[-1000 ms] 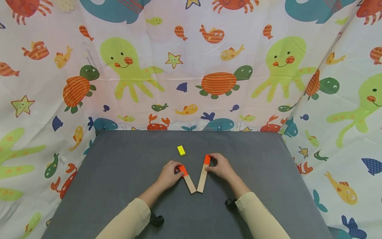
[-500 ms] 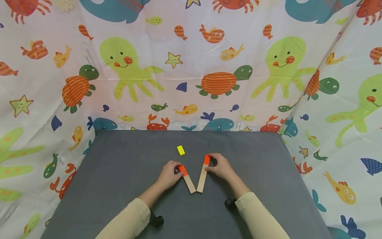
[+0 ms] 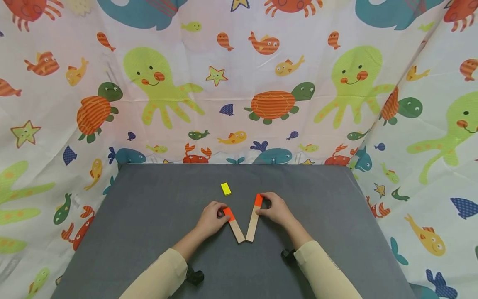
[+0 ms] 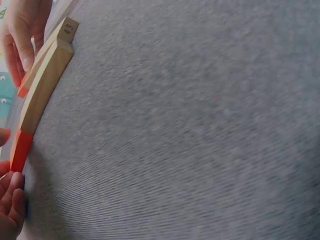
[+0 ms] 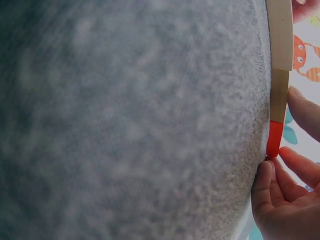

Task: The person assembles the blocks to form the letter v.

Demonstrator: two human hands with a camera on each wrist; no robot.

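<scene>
Two narrow wooden blocks with orange ends lie on the grey table in a V, their bare ends meeting at the near side. My left hand (image 3: pixel 210 220) pinches the orange end of the left block (image 3: pixel 237 231). The right block (image 3: pixel 252 226) is held by my right hand (image 3: pixel 278 211), fingers at its orange end and thumb along its wooden side. Whether the orange ends are separate pieces, I cannot tell. In the left wrist view a dark mark shows on one bare end face (image 4: pixel 69 28). A small yellow block (image 3: pixel 225 189) lies beyond the V, apart from both hands.
The dark grey cloth-covered table (image 3: pixel 168 187) extends around the hands. A sea-animal curtain (image 3: pixel 231 91) hangs behind it and along both sides. Black wrist devices (image 3: pixel 195 275) sit under both forearms.
</scene>
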